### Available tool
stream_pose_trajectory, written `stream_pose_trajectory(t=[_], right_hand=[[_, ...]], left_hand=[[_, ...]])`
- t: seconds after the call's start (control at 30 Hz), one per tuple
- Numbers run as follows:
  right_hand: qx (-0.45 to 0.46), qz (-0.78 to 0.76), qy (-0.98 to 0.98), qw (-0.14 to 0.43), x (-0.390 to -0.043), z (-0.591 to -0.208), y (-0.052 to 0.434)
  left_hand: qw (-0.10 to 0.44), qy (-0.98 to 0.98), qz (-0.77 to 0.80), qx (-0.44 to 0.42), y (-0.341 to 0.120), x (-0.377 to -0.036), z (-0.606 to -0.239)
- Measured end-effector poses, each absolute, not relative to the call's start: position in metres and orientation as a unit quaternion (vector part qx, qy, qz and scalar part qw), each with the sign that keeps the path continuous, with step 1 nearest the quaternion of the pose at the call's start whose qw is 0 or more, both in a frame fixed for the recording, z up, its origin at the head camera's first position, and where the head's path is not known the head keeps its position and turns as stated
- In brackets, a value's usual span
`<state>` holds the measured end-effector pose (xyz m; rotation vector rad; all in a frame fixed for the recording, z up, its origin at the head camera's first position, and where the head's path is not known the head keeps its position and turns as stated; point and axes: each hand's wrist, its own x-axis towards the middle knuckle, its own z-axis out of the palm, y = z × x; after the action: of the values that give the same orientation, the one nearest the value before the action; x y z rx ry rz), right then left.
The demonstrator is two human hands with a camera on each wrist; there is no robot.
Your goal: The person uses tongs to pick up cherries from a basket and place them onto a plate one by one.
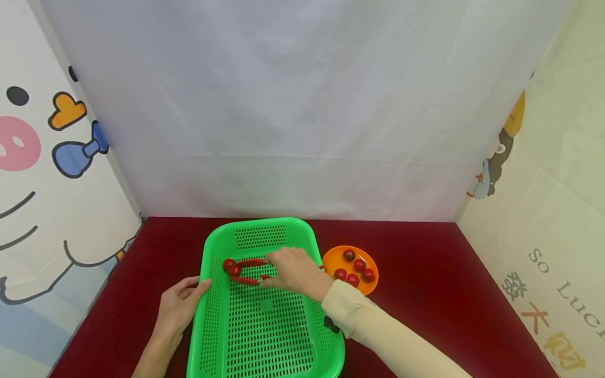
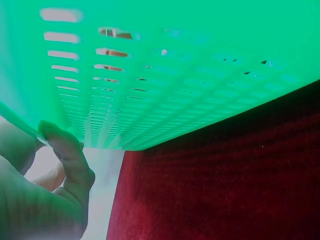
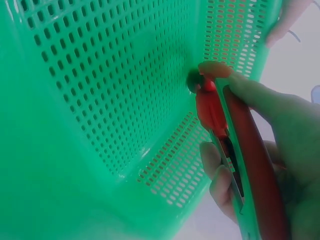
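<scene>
In the head view, my right hand [image 1: 295, 270] grips red tongs [image 1: 250, 262] over the green basket [image 1: 264, 223]. Their arms reach left to two round, plum-like red fruits [image 1: 234, 270] by the basket's left wall. Whether the tips squeeze a fruit, I cannot tell. The right wrist view has the tongs [image 3: 255, 165] lying along my palm, with a dark red fruit [image 3: 194, 80] beside the tip. My left hand [image 1: 177, 304] pinches the basket's left rim, thumb on top; the left wrist view shows its thumb [image 2: 70, 155] against that rim.
Just right of the basket, an orange plate [image 1: 335, 258] carries several dark red fruits [image 1: 359, 264]. A dark red cloth [image 1: 416, 294] covers the table. Pale curtains [image 1: 302, 105] stand behind and at both sides. A small black item [image 1: 331, 324] shows beneath my right wrist.
</scene>
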<state>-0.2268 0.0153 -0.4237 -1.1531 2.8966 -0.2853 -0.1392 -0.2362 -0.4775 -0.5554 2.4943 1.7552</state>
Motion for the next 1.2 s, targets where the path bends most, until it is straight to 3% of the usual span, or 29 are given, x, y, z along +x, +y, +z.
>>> stream_pose_trajectory(t=[1.2], right_hand=[[-0.362, -0.176, 0.912, -0.079, -0.217, -0.42, 0.069]], left_hand=[[0.021, 0.799, 0.572, -0.184, -0.236, -0.14, -0.478]])
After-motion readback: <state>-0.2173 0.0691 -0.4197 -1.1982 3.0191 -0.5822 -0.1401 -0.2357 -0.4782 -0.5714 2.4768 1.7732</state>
